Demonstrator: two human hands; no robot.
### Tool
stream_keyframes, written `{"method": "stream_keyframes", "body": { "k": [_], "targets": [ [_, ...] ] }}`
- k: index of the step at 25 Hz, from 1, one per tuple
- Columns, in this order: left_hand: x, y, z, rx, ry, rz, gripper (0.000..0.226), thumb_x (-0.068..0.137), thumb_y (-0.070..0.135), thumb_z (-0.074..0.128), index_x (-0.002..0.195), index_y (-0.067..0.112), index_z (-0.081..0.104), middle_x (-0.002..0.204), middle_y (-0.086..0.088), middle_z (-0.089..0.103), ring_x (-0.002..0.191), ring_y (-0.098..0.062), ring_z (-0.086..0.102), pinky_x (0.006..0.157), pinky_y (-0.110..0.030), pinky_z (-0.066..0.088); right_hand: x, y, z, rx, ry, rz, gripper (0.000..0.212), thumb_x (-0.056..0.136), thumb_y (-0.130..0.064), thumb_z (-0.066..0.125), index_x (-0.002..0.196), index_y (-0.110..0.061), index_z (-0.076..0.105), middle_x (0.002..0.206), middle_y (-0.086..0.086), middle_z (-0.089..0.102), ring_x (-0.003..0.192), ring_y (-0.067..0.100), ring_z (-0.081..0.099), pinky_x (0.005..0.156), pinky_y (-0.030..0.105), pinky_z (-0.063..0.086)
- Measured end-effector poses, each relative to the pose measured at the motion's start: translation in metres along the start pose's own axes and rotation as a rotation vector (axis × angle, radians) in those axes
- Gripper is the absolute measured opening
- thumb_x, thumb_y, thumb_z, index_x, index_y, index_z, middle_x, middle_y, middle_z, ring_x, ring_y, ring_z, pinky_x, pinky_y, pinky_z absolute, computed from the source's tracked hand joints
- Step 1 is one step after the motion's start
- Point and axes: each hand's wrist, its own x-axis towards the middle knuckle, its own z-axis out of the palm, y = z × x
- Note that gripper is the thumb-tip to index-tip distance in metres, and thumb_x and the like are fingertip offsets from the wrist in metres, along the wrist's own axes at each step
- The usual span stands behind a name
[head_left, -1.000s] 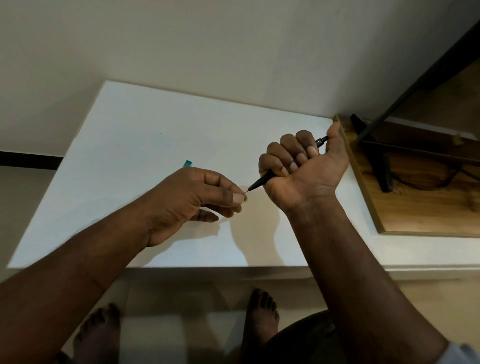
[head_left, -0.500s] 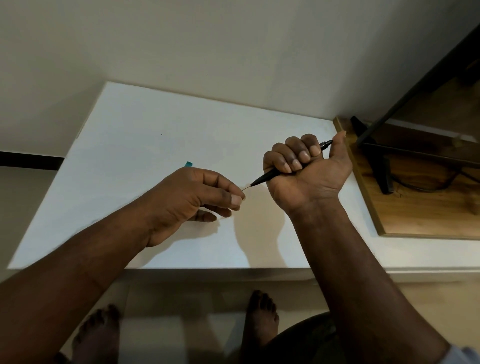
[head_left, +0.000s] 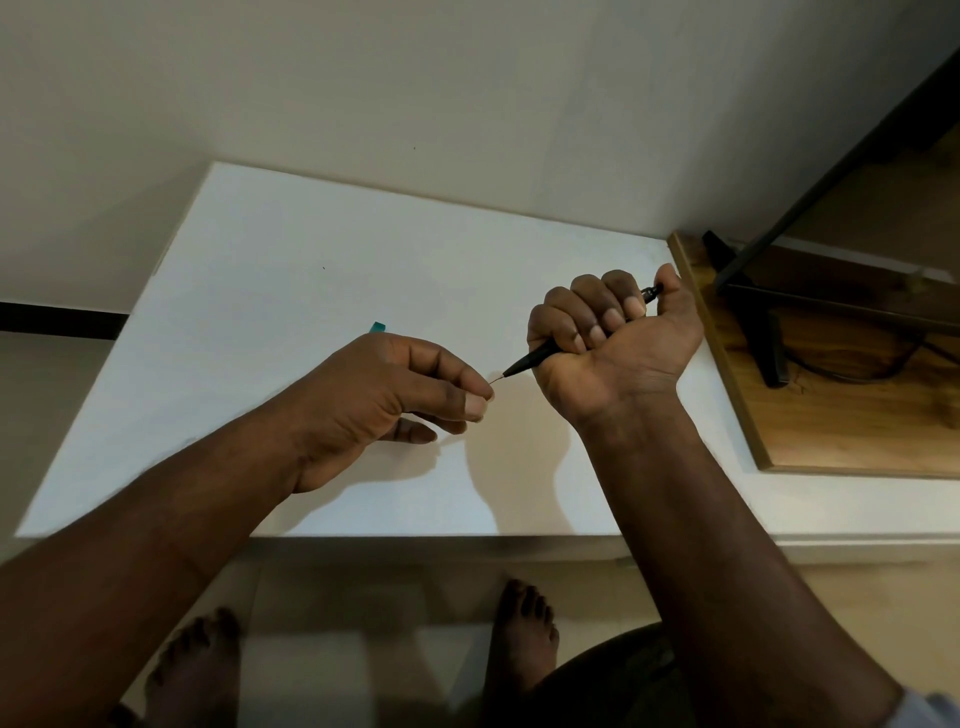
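A black pen (head_left: 535, 357) is gripped in the closed fist of the right hand (head_left: 618, 353), with the thumb set over its top end. A thin refill (head_left: 497, 379) at its point is pinched between thumb and forefinger of the left hand (head_left: 384, 400). A white table (head_left: 311, 249) is seen beneath both.

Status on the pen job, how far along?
Done: the black pen is off the white table, gripped in the right hand. In hand: the left hand pinches a thin rod sticking out of the pen's tip, a short stretch showing. Left: the rod is neither fully in nor free; which way it goes I cannot tell. A teal piece lies behind the left hand.
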Motion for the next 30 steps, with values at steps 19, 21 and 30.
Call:
{"method": "stream_keyframes", "body": {
  "k": [19,21,30],
  "targets": [
    [0.0001,-0.0003,-0.0003,-0.001,-0.011,0.008,0.014,0.080,0.012,0.078,0.092,0.018,0.082,0.090,-0.004,0.080,0.087,-0.017,0.074,0.080,-0.034,0.052,0.0009,-0.0010,-0.0001,0.002,-0.003,0.024,0.049,0.096,-0.045,0.045,0.056,-0.020,0.032,0.051,-0.007,0.021,0.040,0.011,0.017,0.043,0.022,0.013],
    [0.0001,-0.0005,-0.0005,-0.001,-0.013,0.008,0.014,0.080,0.012,0.079,0.092,0.019,0.082,0.090,-0.004,0.080,0.087,-0.017,0.074,0.080,-0.035,0.052,0.0009,-0.0005,-0.0002,0.006,-0.005,0.026,0.050,0.096,-0.046,0.046,0.056,-0.020,0.032,0.051,-0.007,0.021,0.040,0.011,0.017,0.043,0.021,0.013],
    [-0.0016,0.0013,0.0004,-0.019,-0.030,0.004,0.016,0.079,0.011,0.079,0.093,0.019,0.082,0.089,-0.003,0.080,0.084,-0.013,0.073,0.078,-0.032,0.050,0.0003,-0.0003,0.0002,0.001,0.007,0.021,0.050,0.096,-0.047,0.045,0.057,-0.021,0.031,0.051,-0.007,0.021,0.040,0.011,0.016,0.043,0.021,0.013]
  ]
}}
